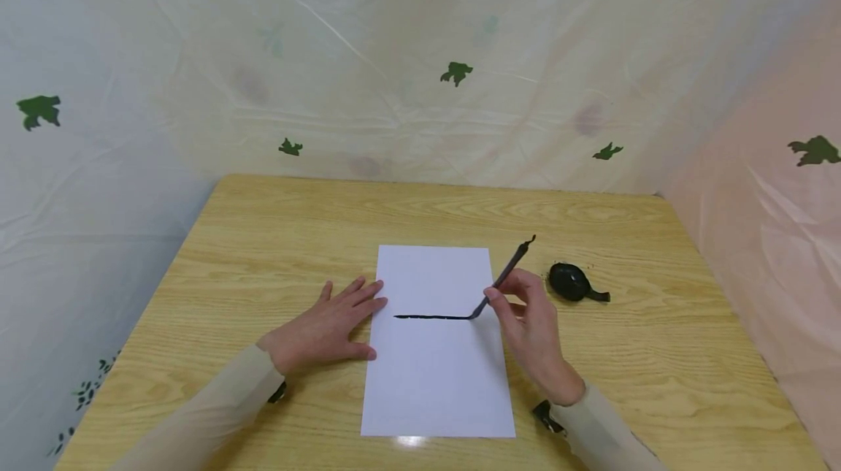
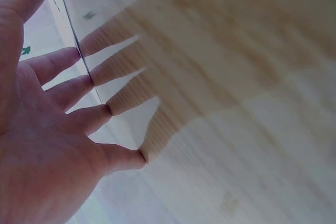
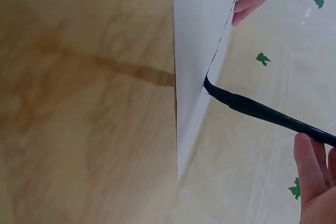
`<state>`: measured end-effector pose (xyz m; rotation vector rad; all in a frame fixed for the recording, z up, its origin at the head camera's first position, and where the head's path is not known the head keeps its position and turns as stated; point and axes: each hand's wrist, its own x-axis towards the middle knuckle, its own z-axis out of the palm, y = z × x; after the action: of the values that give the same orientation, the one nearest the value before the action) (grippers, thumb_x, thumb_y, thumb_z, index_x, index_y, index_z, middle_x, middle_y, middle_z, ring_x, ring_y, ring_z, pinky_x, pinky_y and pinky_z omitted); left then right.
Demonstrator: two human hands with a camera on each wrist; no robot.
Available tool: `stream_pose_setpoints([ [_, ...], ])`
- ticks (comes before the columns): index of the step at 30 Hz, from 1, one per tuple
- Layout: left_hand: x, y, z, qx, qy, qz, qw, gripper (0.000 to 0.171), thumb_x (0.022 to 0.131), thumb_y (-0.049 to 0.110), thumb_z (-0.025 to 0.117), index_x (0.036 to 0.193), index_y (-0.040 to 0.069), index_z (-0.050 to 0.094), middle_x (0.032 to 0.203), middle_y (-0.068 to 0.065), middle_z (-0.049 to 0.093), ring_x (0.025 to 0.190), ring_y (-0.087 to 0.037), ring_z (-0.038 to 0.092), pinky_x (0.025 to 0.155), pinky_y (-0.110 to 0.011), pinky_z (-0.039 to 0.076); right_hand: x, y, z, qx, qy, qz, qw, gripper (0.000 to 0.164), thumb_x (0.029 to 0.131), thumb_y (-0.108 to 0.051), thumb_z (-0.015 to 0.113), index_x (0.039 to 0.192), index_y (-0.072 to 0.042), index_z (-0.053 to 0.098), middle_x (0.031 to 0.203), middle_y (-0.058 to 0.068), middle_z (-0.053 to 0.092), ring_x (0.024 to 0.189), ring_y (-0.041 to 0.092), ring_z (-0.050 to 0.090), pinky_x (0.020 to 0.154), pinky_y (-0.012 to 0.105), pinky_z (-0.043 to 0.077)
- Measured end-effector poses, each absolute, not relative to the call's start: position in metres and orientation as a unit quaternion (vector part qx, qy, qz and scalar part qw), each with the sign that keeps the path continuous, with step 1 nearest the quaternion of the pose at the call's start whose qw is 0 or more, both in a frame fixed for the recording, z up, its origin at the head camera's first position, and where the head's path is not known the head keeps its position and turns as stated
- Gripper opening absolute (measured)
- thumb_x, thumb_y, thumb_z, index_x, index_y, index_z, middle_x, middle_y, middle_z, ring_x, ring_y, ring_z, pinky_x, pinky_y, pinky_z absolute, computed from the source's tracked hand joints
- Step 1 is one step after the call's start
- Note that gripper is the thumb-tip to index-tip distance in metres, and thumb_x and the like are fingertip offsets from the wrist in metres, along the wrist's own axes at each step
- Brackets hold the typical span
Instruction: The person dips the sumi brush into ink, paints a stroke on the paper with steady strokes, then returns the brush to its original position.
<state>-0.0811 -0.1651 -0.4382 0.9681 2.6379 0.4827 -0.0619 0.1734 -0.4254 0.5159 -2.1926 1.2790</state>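
A dark paintbrush [image 1: 506,272] is pinched between the thumb and fingers of my right hand [image 1: 535,328], its handle slanting up to the right. Its bent bristles [image 3: 210,86] touch the white sheet of paper [image 1: 434,383] at the right end of a black horizontal line [image 1: 430,317]. In the right wrist view the brush [image 3: 262,113] stretches from the fingertips to the sheet. My left hand [image 1: 328,328] lies spread on the table, fingertips at the paper's left edge. The left wrist view shows that hand [image 2: 58,124] from its palm side, holding nothing.
To the right of the paper sits a round, glossy black ink dish [image 1: 569,282] with a short handle, small dark specks around it. The wooden table [image 1: 276,223] is bounded by pale curtains [image 1: 368,91] with green bird shapes at the back and sides.
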Motion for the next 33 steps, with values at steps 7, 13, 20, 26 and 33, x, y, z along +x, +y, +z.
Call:
stream_pose_setpoints([
  [7,-0.081,-0.165,-0.438,0.338,0.915,0.167,0.143,0.085,0.093,0.050,0.074,0.159,0.008,0.041,0.171,-0.010,0.023,0.157,-0.038,0.014,0.114,-0.077,0.012,-0.061,0.176,-0.426,0.182,-0.817,0.476,0.267,0.039,0.086,0.015,0.075,0.117,0.004,0.054,0.101,0.009,0.064,0.089,0.017,0.069,0.075,0.014,0.055],
  [13,-0.082,-0.165,-0.439,0.338,0.915,0.166,0.144,0.085,0.093,0.050,0.074,0.159,0.008,0.040,0.171,-0.011,0.023,0.157,-0.038,0.014,0.114,-0.077,0.012,-0.060,0.178,-0.426,0.183,-0.817,0.480,0.262,0.039,0.086,0.015,0.074,0.118,0.004,0.054,0.103,0.009,0.063,0.091,0.015,0.067,0.078,0.014,0.055],
  [20,-0.081,-0.164,-0.439,0.335,0.915,0.168,0.150,0.086,0.093,0.050,0.074,0.160,0.008,0.039,0.171,-0.010,0.021,0.158,-0.038,0.013,0.114,-0.077,0.011,-0.059,0.180,-0.425,0.190,-0.813,0.480,0.269,0.042,0.085,0.017,0.074,0.119,0.004,0.053,0.104,0.009,0.062,0.093,0.015,0.067,0.078,0.014,0.055],
  [26,-0.081,-0.164,-0.438,0.334,0.915,0.168,0.150,0.086,0.093,0.049,0.074,0.160,0.008,0.040,0.171,-0.010,0.022,0.158,-0.038,0.013,0.114,-0.078,0.011,-0.059,0.182,-0.426,0.193,-0.813,0.477,0.273,0.043,0.085,0.019,0.074,0.120,0.005,0.052,0.103,0.010,0.063,0.093,0.014,0.067,0.078,0.015,0.055],
  [33,-0.081,-0.164,-0.438,0.335,0.915,0.169,0.150,0.085,0.093,0.049,0.074,0.159,0.008,0.040,0.171,-0.010,0.022,0.158,-0.038,0.013,0.114,-0.078,0.011,-0.059,0.184,-0.426,0.193,-0.818,0.466,0.278,0.045,0.084,0.018,0.075,0.121,0.004,0.053,0.102,0.009,0.063,0.092,0.017,0.069,0.075,0.014,0.055],
])
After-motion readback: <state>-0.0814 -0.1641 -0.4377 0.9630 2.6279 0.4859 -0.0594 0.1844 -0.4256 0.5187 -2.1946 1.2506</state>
